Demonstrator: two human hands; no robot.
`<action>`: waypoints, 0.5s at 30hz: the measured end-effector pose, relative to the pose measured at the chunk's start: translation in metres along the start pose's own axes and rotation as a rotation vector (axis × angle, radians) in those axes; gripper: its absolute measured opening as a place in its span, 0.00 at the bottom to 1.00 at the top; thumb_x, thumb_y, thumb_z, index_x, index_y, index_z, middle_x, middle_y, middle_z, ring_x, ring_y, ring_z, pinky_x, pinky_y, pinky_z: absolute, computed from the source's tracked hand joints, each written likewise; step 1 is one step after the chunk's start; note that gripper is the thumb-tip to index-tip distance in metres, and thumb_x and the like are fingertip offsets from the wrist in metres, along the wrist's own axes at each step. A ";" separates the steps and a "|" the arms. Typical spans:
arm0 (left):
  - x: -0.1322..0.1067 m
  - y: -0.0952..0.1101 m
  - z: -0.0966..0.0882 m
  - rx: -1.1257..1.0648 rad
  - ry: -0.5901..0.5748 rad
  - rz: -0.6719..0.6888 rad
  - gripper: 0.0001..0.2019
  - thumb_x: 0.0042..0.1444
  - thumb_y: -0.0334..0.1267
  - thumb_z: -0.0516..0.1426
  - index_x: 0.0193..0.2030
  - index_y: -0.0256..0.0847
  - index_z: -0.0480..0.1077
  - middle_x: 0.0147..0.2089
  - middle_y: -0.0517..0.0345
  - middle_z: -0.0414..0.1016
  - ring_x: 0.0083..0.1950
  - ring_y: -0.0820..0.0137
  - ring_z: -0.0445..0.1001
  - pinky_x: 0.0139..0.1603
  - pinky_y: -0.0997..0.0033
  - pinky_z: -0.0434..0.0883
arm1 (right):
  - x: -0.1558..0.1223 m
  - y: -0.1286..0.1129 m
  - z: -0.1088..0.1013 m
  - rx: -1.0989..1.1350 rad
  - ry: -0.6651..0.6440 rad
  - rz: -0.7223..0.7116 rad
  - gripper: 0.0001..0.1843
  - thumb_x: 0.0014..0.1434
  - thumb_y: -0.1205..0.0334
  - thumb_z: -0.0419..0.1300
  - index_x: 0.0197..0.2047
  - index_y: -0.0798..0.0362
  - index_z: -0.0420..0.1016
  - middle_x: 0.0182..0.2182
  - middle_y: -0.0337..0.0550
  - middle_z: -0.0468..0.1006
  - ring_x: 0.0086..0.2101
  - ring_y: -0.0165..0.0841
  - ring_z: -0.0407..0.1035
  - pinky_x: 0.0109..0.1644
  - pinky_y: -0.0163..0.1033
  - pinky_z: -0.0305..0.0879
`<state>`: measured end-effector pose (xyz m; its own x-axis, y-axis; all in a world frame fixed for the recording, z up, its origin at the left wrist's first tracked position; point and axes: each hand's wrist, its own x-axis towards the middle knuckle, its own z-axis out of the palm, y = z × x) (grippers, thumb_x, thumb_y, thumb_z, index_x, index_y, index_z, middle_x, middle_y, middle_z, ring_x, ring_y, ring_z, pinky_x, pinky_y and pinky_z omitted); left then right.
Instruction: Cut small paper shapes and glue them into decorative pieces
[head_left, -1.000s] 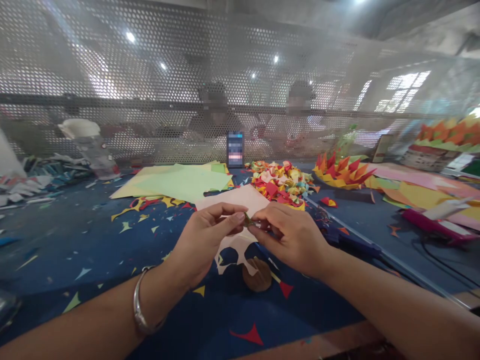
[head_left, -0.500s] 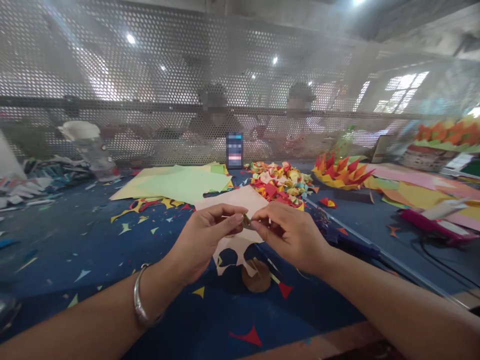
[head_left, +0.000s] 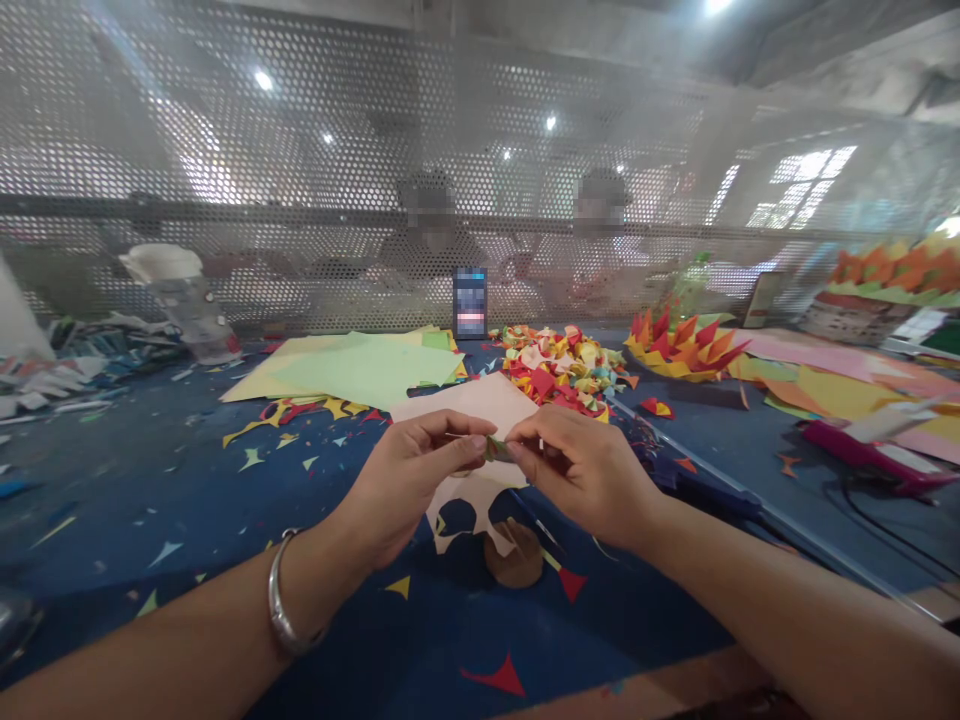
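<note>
My left hand and my right hand meet above the blue table, fingertips pinched together on a small green folded paper piece. A silver bangle sits on my left wrist. Under the hands lies a pale pink sheet with round holes cut out of its near end. A brown round paper piece lies just below it on the table.
Light green and yellow sheets lie at the back left. A heap of small coloured folded pieces and orange-red spiked paper shapes are behind. A pink tool lies right. Scraps litter the blue table. Two people sit behind the perforated screen.
The hands stay pinched on the small green piece; the fingers have shifted slightly and the piece now lies flatter between them.
</note>
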<state>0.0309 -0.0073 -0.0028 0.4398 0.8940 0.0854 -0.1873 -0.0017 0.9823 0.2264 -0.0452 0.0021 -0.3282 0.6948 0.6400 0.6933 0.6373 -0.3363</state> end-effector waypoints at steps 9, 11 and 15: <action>0.000 0.001 0.001 0.022 -0.076 -0.030 0.06 0.51 0.35 0.65 0.37 0.39 0.78 0.36 0.58 0.79 0.39 0.74 0.73 0.43 0.75 0.67 | -0.001 0.002 0.003 -0.065 0.032 -0.052 0.05 0.62 0.67 0.56 0.40 0.56 0.74 0.31 0.41 0.75 0.29 0.27 0.67 0.32 0.33 0.60; 0.001 0.002 0.001 0.029 -0.077 -0.038 0.07 0.52 0.37 0.65 0.36 0.38 0.78 0.36 0.58 0.79 0.38 0.74 0.72 0.42 0.75 0.67 | -0.001 0.002 0.003 -0.050 0.029 -0.051 0.05 0.63 0.67 0.57 0.40 0.55 0.73 0.32 0.40 0.74 0.29 0.27 0.67 0.31 0.32 0.61; 0.000 0.004 0.002 0.017 -0.084 -0.089 0.08 0.52 0.40 0.65 0.34 0.37 0.76 0.36 0.56 0.78 0.39 0.72 0.72 0.43 0.73 0.67 | -0.002 0.001 0.002 -0.020 -0.005 -0.059 0.03 0.63 0.68 0.56 0.40 0.54 0.70 0.33 0.39 0.73 0.29 0.26 0.66 0.32 0.32 0.61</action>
<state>0.0314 -0.0082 0.0015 0.5258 0.8505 0.0108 -0.1295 0.0675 0.9893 0.2264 -0.0450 -0.0004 -0.3722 0.6575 0.6551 0.6855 0.6706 -0.2836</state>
